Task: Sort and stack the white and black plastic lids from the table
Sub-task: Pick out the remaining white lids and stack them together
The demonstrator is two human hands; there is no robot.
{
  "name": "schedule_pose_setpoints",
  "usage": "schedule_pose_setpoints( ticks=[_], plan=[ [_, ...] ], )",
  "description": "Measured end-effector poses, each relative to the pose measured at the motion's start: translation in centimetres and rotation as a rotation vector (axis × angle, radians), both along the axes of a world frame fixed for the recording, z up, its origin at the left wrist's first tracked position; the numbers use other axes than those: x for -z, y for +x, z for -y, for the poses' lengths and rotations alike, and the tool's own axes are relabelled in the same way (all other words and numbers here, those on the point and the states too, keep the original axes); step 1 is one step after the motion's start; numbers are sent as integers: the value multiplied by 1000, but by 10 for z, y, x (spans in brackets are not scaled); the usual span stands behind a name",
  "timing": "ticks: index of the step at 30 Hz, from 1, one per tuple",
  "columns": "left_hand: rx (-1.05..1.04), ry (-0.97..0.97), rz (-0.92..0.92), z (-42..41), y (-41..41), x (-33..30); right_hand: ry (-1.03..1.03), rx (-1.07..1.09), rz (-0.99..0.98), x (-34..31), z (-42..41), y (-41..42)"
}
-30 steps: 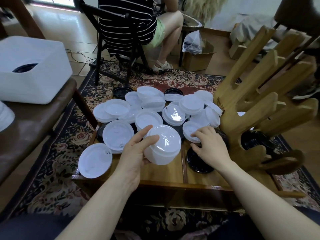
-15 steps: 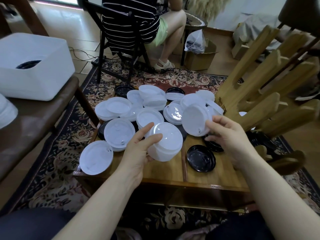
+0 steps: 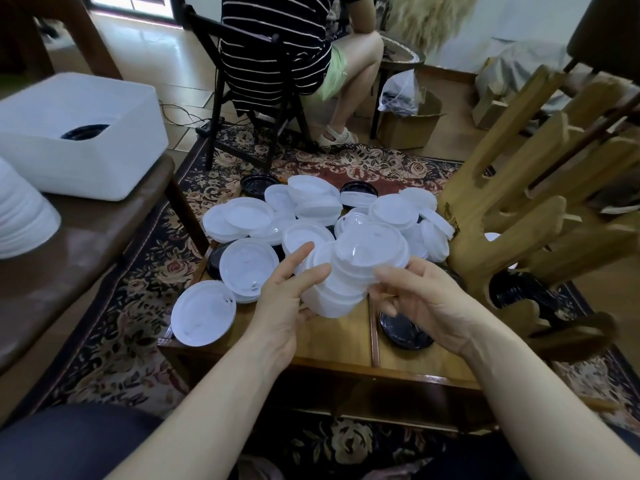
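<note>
At far left, a ribbed stack of white plastic lids (image 3: pixel 20 216) on a dark brown bench seat (image 3: pixel 86 244), beside a white rectangular plastic bin (image 3: pixel 79 133) with something black inside (too dark to identify). Further right, on the low wooden table (image 3: pixel 339 344), a flat round white plastic lid (image 3: pixel 203 313) overhanging the near-left edge, just beside another round white lid (image 3: pixel 247 268) overlapping a black lid (image 3: pixel 216 259). Behind, a loose heap of white plastic lids (image 3: pixel 311 206), a couple of black ones among them. In the middle, held above the table: a short stack of white plastic lids (image 3: pixel 341 289), gripped from the left by the left hand (image 3: pixel 284 306), thumb underneath and fingers curled along the side. Topmost, a translucent white lid (image 3: pixel 369 252), tilted, pinched at its right rim by the right hand (image 3: pixel 422 299), fingers bent round the edge. Beneath that wrist, a round black plastic lid (image 3: pixel 405 329) flat on the wood. At right, a carved wooden rack (image 3: pixel 519 216) with a stack of black lids (image 3: pixel 516 289) at its base.
</note>
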State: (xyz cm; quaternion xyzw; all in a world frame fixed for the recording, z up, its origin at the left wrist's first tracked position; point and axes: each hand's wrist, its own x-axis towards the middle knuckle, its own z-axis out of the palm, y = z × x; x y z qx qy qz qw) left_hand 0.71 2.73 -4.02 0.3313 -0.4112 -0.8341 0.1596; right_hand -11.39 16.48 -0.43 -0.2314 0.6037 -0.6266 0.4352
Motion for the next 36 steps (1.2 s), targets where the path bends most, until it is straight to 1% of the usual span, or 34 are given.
schedule_pose_setpoints(
  ticks=[4, 7, 13, 15, 18, 20, 26, 32, 36],
  plan=[
    [-4, 2, -16, 0, 0, -2, 33, -32, 82, -5, 1, -5],
    [-7, 4, -22, -1, 0, -4, 56, 27, 130, -5, 3, -3],
    [-15, -7, -44, -3, 2, -7, 63, 123, 91, -4, 0, -1],
    [-15, -11, -39, -3, 1, -7, 137, 155, -12, -3, 0, 0],
    [4, -17, -30, -3, 2, -7, 269, 173, -313, 2, 1, 1],
    [20, -9, -32, -3, 2, -7, 278, 154, -445, 7, 0, 0],
    [66, 6, -47, -6, 2, -8, 174, 48, -511, 2, -1, 6],
    [111, -18, -43, -4, 3, -8, 244, -58, -665, 8, -3, 8],
    [145, -11, -58, -4, 4, -8, 275, -56, -693, 10, -1, 7]
  ],
)
